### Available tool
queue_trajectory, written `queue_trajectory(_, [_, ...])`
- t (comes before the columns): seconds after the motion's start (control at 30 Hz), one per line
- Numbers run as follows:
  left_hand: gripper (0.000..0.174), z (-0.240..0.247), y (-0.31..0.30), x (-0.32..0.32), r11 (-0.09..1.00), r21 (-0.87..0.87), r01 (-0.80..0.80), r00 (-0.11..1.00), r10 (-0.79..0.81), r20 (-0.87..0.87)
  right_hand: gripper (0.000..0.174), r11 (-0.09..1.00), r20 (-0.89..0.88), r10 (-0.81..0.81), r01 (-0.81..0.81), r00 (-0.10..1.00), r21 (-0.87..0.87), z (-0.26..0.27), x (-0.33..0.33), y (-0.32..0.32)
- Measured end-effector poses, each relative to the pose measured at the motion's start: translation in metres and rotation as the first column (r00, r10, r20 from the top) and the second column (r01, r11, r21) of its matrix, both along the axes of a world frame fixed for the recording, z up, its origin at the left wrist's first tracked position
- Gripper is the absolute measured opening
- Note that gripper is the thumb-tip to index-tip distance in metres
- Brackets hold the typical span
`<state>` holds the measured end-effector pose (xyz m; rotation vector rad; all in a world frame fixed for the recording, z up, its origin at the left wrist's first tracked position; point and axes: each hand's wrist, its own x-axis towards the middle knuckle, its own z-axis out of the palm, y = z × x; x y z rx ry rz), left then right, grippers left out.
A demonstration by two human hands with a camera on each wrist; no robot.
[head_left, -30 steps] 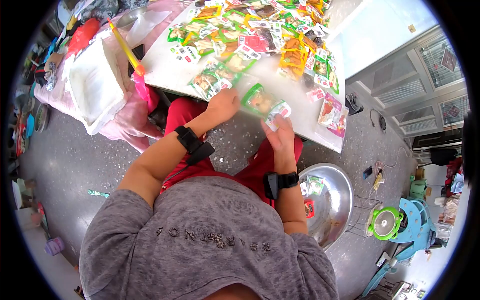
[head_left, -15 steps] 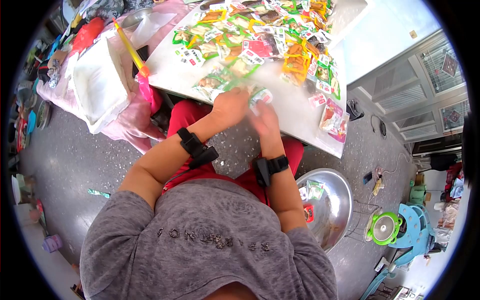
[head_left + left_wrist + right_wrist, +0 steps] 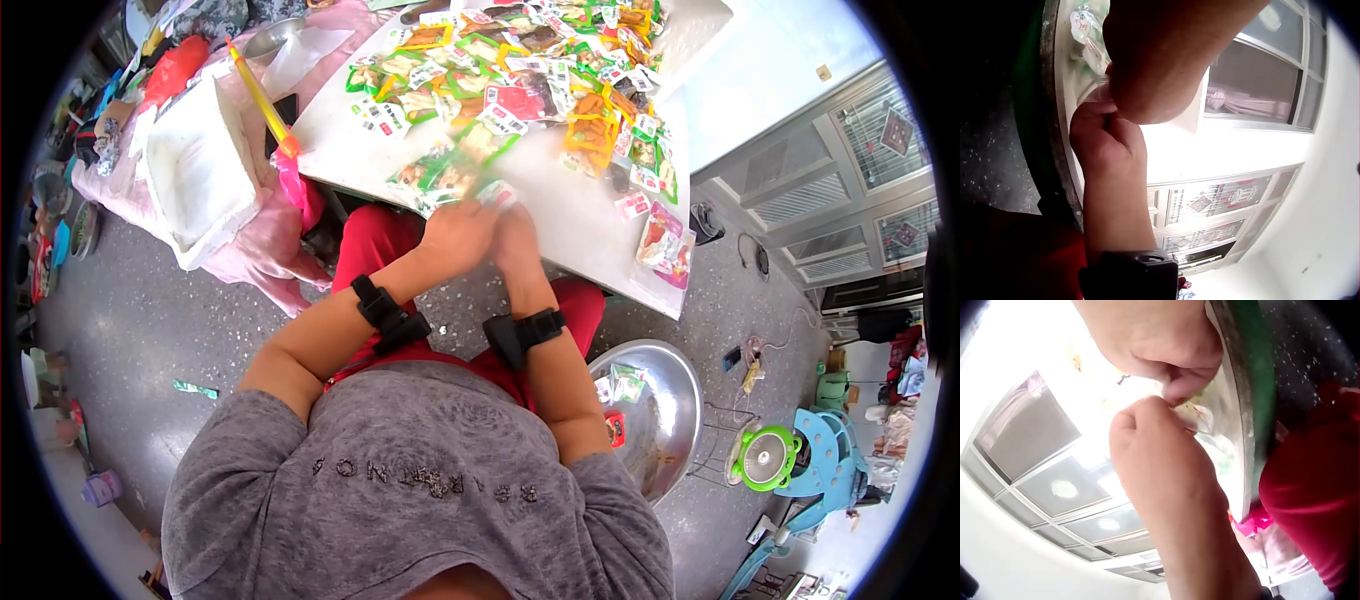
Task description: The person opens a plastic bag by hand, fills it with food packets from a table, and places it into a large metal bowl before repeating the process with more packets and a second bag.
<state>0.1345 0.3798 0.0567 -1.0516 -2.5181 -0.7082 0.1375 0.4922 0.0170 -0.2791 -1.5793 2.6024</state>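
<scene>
- Left hand [image 3: 460,238] and right hand [image 3: 515,242], at the near edge of the white, flat-topped desk [image 3: 590,220]: curled fingers of both pinch a clear, green-edged, white-labelled plastic packet [image 3: 497,192], presumably because two grips steady limp film.
- Flat, multicoloured plastic sachets [image 3: 520,98]: spread across the desk's far part, probably for visibility.
- Round, silvery metal basin [image 3: 680,400]: near-right of the desk, holding small packs, apparently within arm's reach.

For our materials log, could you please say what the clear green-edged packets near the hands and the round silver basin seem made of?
Clear green-edged packets: probably thin plastic film, seemingly glossy, since pale contents show through. Round silver basin: likely polished metal, perhaps stainless steel, given its bright highlights.
</scene>
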Motion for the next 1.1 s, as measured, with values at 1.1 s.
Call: queue_trajectory(1.1, [0.049, -0.007, -0.046, -0.005, 0.989, 0.13, 0.078, 0.993, -0.065, -0.098, 0.005, 0.959, -0.063, 0.178, -0.188, 0.982, -0.21, -0.015, -0.033, -0.016])
